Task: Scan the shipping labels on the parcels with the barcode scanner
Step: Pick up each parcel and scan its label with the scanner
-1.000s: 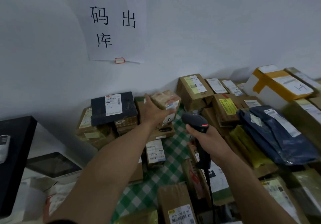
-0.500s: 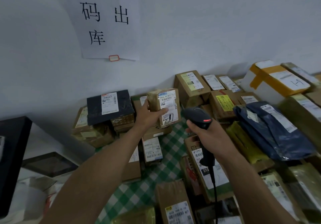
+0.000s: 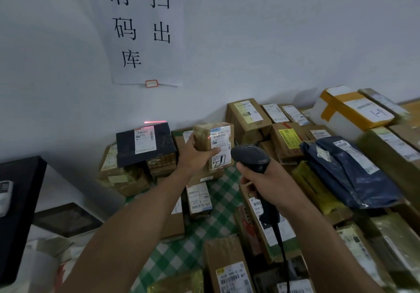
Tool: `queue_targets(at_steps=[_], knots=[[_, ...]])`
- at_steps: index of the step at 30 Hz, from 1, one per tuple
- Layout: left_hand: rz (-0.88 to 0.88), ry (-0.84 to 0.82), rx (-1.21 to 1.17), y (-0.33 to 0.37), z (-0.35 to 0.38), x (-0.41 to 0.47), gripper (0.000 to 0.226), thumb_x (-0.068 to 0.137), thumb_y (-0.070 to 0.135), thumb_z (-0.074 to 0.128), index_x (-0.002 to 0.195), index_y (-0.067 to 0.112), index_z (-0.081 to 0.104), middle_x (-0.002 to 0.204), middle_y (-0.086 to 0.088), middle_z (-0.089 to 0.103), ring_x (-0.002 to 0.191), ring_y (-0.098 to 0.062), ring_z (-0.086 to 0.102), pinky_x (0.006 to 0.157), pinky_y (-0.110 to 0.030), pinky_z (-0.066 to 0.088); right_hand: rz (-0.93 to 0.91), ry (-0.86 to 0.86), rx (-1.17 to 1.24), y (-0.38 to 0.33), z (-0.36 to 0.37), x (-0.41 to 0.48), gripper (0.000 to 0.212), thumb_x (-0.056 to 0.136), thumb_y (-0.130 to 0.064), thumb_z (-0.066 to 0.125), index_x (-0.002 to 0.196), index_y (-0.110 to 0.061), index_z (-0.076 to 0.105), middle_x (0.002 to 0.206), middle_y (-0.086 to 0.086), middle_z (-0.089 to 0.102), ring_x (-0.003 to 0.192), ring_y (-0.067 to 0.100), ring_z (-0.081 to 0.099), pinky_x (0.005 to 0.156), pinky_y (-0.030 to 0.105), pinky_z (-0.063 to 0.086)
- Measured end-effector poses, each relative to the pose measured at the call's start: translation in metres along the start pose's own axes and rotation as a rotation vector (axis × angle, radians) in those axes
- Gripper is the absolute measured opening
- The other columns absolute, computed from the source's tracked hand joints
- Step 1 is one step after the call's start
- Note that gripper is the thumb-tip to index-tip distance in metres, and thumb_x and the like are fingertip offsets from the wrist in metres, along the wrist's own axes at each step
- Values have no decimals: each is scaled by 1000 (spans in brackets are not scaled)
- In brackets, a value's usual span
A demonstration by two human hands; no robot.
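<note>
Left hand [image 3: 195,156] grips a small brown parcel [image 3: 203,140] lifted over the table's [image 3: 181,254] far edge by the wall, with its label [image 3: 220,141] turned to the scanner [image 3: 250,157]. Right hand [image 3: 270,181] is wrapped round the scanner handle, head just beside the parcel. The red beam puts only a spot on the parcel's left edge and the rest streaks the wall [image 3: 155,122] above the black parcel [image 3: 145,142]. Risks: the aim is off, so no read or a wrong-label read. A digit on the label may block the code.
</note>
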State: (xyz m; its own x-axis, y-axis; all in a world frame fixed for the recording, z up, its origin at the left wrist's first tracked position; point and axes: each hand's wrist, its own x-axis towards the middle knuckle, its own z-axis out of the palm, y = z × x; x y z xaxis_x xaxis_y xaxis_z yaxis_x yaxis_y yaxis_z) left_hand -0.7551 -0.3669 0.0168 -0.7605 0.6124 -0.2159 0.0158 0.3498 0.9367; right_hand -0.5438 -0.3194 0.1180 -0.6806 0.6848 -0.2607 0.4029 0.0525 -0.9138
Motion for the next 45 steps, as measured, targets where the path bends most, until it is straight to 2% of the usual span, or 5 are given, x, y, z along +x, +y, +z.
queue_targets(at_steps=[14,18,25,29,45], knots=[[-44,-169,-125,0,20,-10,126,78,28,91,160,50,-2,142,6,58,123,-13,59,96,-34,54,57,181,195,2,-28,-15,17,96,-34,73,113,-35,70,94,0,79,66,11,70,65,30,55],[-16,-328,-209,13,56,-20,106,78,25,90,152,55,21,141,-4,59,109,-26,72,73,-50,65,96,270,237,14,-46,-25,12,95,-34,74,107,-28,74,87,6,78,71,21,68,69,39,55],[-59,-336,-208,27,120,-30,84,81,54,82,145,41,30,136,8,59,115,-18,62,86,-31,54,116,361,272,24,-67,-36,20,97,-33,72,113,-22,71,90,5,76,65,13,70,65,33,55],[-113,-418,-192,27,142,-31,91,69,71,80,140,40,32,131,6,62,112,-19,64,102,-47,53,111,404,299,29,-74,-39,21,97,-32,73,118,-31,69,98,6,76,68,14,69,60,27,55],[-7,-533,256,4,142,-56,79,69,88,65,123,30,60,118,9,67,104,-11,65,88,-34,55,89,373,324,36,-73,-42,16,99,-27,71,111,-37,68,105,4,76,76,8,68,59,19,53]])
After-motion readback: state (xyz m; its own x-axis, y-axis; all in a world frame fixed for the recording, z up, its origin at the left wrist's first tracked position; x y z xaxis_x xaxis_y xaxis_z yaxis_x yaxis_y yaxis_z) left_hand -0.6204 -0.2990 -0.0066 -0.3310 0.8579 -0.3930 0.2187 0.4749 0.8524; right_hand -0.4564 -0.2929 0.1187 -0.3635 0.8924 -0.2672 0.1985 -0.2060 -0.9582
